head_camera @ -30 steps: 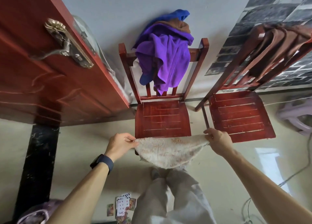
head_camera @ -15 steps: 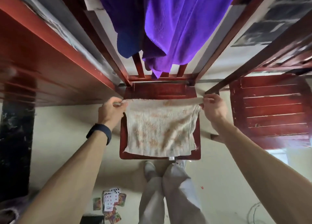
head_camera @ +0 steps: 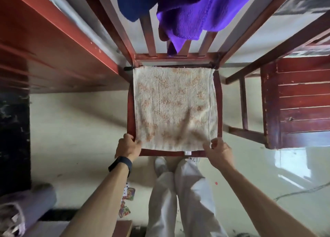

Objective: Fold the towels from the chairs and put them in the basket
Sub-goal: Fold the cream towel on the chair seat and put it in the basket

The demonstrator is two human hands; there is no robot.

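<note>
Head view, looking straight down: a pale floor (head_camera: 75, 129) fills most of the frame, with one red-brown door (head_camera: 44, 45) standing along the left side. Two red wooden chairs stand on that floor, side by side but apart. The near chair (head_camera: 131, 111) is in the middle, and the second chair (head_camera: 303, 102) is at the right with a bare slatted seat.

Three towels can be told apart, all on the near chair. One cream towel (head_camera: 173, 108) with faint orange marks lies spread flat over the seat and covers nearly all of it, so only the seat's rim shows round it. One purple towel (head_camera: 196, 16) and one blue towel (head_camera: 135, 4) hang over the chair back, touching each other.

Two legs in pale trousers stand just in front of the seat.

Both hands are at the near edge of the cream towel. The left hand (head_camera: 127, 146) pinches the near left corner, and the right hand (head_camera: 218, 151) pinches the near right corner, fingers curled on the cloth.

One dark wristband (head_camera: 120, 165) sits on the left wrist. One thin cable (head_camera: 300, 192) trails over the floor at the right. A few playing cards (head_camera: 127, 195) lie scattered on the floor under the left forearm, too blurred to count.
</note>
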